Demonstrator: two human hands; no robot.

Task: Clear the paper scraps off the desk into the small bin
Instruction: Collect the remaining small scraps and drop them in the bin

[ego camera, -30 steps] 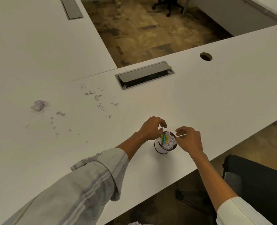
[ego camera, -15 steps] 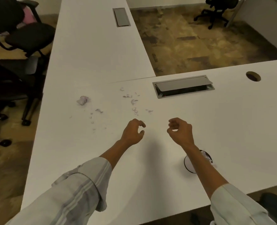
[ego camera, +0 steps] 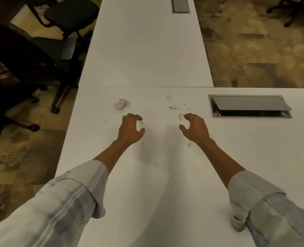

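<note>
A crumpled ball of paper (ego camera: 121,104) lies on the white desk (ego camera: 147,175), up and left of my left hand (ego camera: 131,130). Small torn scraps (ego camera: 174,107) are scattered ahead of my right hand (ego camera: 194,130), one scrap (ego camera: 180,116) just at its fingertips. A tiny scrap (ego camera: 141,122) sits between my left thumb and fingers. Both hands hover over the desk with fingers loosely curled and hold nothing. Another scrap (ego camera: 188,144) lies beside my right wrist. The small bin is out of view.
A grey cable hatch (ego camera: 249,106) is set into the desk right of my right hand, its lid part open. A second hatch (ego camera: 180,5) lies far up the desk wing. Black office chairs (ego camera: 64,16) stand on the floor to the left.
Both hands left the bin and reached forward to the scattered scraps. The view swung left, so the bin dropped out of sight.
</note>
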